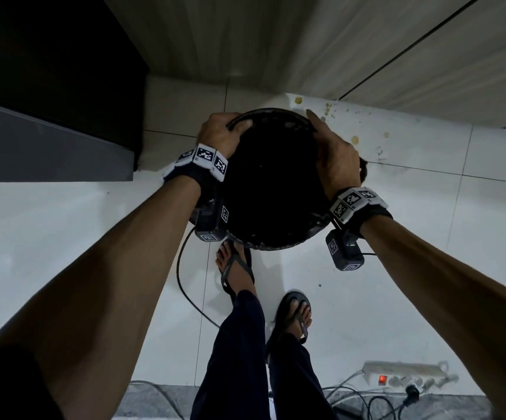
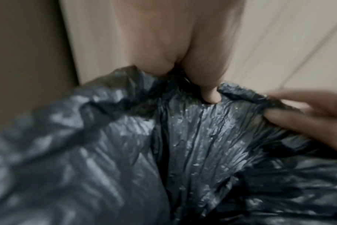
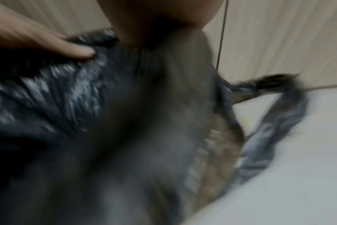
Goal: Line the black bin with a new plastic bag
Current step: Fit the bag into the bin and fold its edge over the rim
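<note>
The round black bin stands on the white floor just ahead of my feet. A crinkled black plastic bag fills its mouth. My left hand grips the bag's edge over the far left rim, its thumb pressed into the plastic. On the far right rim my right hand pinches the bag's edge, as the left wrist view shows with its fingers. The right wrist view is blurred; a loose handle loop of the bag hangs outside the bin there.
A dark cabinet stands at the left and a wood-grain panel rises behind the bin. The tiles to the right carry yellow stains. A power strip with cables lies near my sandalled feet.
</note>
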